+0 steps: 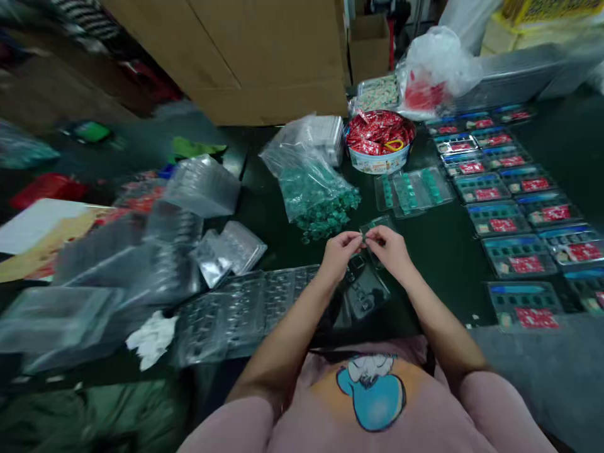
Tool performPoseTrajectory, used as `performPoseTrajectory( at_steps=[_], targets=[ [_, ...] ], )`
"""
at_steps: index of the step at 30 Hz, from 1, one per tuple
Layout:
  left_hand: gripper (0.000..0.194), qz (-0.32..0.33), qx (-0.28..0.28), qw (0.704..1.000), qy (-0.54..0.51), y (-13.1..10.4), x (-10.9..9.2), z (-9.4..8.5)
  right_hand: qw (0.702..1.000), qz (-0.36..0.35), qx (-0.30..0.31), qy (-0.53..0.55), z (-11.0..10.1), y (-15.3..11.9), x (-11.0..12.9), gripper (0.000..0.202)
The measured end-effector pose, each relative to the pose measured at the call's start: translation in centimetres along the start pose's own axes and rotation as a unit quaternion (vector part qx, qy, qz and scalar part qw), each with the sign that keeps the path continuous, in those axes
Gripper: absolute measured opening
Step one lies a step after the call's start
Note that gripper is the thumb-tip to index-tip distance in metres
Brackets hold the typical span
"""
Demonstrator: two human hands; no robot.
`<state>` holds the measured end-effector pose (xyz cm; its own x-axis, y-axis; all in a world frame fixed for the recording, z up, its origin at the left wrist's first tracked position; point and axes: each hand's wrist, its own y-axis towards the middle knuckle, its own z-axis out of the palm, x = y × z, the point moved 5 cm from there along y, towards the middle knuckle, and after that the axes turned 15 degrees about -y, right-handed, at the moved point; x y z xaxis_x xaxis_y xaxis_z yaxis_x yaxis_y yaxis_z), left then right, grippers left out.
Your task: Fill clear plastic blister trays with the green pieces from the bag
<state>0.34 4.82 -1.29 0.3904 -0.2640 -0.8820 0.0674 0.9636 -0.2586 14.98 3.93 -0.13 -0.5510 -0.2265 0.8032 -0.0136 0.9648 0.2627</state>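
My left hand (340,255) and my right hand (387,250) meet at the fingertips, both closed in a pinch. Whatever sits between them is too small to make out. Beneath them lie clear plastic blister trays (367,290) with moulded pockets. Just beyond my left hand spreads a heap of small translucent green pieces (325,214), spilling from a clear plastic bag (302,157). Farther off to the right, clear trays with rows of green pieces (419,190) overlap each other.
A round tub (380,160) holds red packets. Filled trays (519,264) with red packets and blue items line the right side. Stacked clear trays (202,185), more trays (245,308) and a crumpled tissue (151,340) lie left. A large cardboard box (274,56) stands behind.
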Motion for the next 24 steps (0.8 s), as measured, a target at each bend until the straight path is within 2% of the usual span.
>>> performPoseTrajectory(
  at_steps=[4, 7, 12, 15, 19, 22, 24],
  targets=[
    [0.039, -0.084, 0.001, 0.993, -0.085, -0.1, 0.7, 0.5, 0.999, -0.028, -0.023, -0.033, -0.3, 0.0, 0.1, 0.012],
    [0.032, -0.152, 0.001, 0.978, -0.142, -0.1, 1.6, 1.2, 0.996, -0.066, -0.037, -0.052, -1.0, -0.5, 0.4, 0.014],
    [0.024, -0.189, 0.020, 0.971, -0.146, 0.2, 2.5, 2.5, 0.995, -0.062, -0.067, -0.037, -2.4, -1.3, 0.0, 0.013],
    [0.025, -0.155, 0.041, 0.982, -0.098, 0.6, 2.6, 3.1, 0.997, -0.038, -0.057, -0.020, -3.3, -1.3, -0.9, 0.008],
    [0.026, -0.029, 0.075, 0.996, 0.033, 1.2, 2.4, 3.1, 0.998, 0.005, -0.064, -0.013, -5.6, -1.7, -2.9, 0.009],
    [0.022, 0.023, 0.110, 0.980, 0.167, 1.1, 3.2, 3.0, 0.994, 0.058, -0.094, -0.014, -7.4, -2.4, -5.1, 0.011],
    [0.021, 0.059, 0.132, 0.955, 0.259, 0.7, 3.8, 3.2, 0.991, 0.085, -0.100, -0.016, -7.9, -3.0, -6.3, 0.012]
  ],
)
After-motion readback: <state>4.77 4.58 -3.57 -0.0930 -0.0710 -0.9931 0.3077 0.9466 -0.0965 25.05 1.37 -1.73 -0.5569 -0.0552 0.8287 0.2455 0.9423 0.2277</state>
